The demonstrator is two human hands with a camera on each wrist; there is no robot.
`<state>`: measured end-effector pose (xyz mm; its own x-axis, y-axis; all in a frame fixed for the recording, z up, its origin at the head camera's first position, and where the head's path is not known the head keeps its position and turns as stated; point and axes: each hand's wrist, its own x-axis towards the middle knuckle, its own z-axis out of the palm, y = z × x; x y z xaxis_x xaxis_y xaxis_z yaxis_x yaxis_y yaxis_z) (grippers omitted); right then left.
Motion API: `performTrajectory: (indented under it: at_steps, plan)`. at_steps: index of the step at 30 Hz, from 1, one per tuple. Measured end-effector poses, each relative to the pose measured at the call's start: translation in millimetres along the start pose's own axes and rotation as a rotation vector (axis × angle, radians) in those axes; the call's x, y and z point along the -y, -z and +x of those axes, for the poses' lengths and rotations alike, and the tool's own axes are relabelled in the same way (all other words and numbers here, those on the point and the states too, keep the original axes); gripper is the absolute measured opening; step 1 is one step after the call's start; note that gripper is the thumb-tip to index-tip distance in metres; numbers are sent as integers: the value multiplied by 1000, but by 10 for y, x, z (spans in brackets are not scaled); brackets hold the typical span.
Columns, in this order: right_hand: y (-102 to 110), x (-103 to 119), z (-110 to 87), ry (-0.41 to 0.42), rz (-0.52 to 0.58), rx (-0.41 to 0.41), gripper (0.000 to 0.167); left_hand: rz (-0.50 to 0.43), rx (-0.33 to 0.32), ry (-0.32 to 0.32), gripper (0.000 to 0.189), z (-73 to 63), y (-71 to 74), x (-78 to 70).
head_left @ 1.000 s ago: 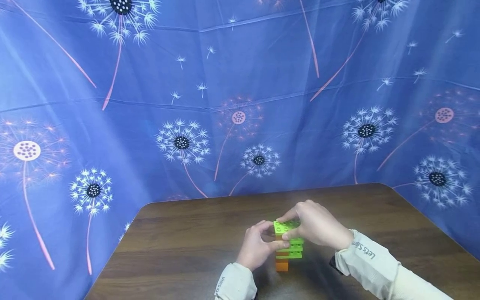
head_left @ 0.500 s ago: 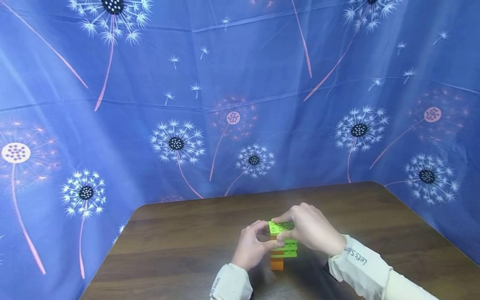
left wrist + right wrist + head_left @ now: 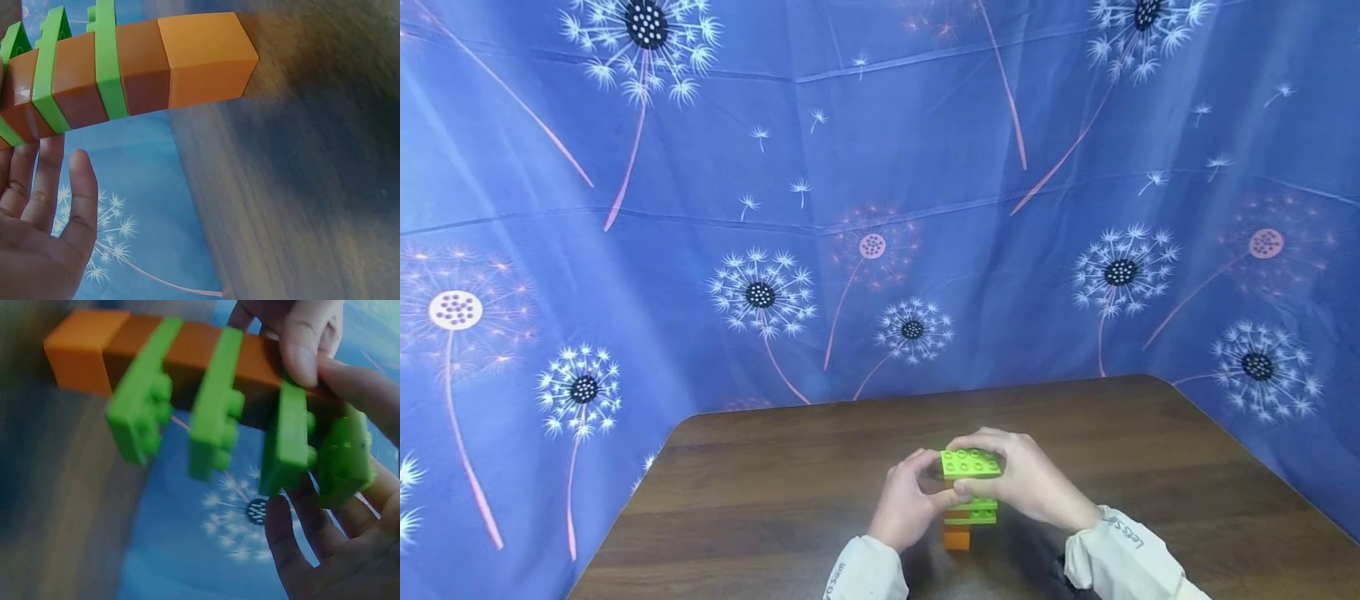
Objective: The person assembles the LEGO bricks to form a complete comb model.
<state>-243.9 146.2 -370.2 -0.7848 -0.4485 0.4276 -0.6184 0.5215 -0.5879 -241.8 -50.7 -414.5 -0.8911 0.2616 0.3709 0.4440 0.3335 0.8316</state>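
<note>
A tower of toy building bricks stands upright on the table. At its foot is an orange brick (image 3: 957, 541); above that, brown bricks (image 3: 192, 345) alternate with long green plates (image 3: 215, 403) that jut out to one side. The topmost green plate (image 3: 968, 462) shows its studs. My left hand (image 3: 904, 502) holds the upper tower from the left, its thumb (image 3: 300, 359) pressed on the near side and some fingers straight in the left wrist view. From the right, my right hand (image 3: 1036, 482) grips the top plate between thumb and fingers.
The brown wooden table (image 3: 760, 500) extends around the tower, with a curved back edge. Behind it hangs a blue cloth (image 3: 820, 292) printed with dandelions. White sleeves (image 3: 868, 571) cover both forearms.
My right hand's fingers have shifted on the top plate, so more of its studs show. My left hand keeps its hold on the tower. The head view has moved slightly.
</note>
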Motion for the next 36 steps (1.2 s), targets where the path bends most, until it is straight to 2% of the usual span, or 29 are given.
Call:
performTrajectory:
  at_steps: [6, 14, 20, 27, 36]
  plan:
    - [-74, -83, -76, -44, 128, -68, 44, -11, 15, 0, 34, -5, -16, 11]
    - [-123, -147, -108, -139, 270, -52, 44, 25, 23, -15, 40, -8, -21, 61]
    - [-139, -212, -71, -180, 289, -45, 43, -14, 30, -39, 37, 36, -26, 88]
    - [-130, -242, -33, -145, 298, -39, 47, 67, 21, -65, 35, 117, -23, 105]
    - [-138, -320, 158, -132, 221, -37, 47, 109, -13, -14, 34, 237, -8, 128]
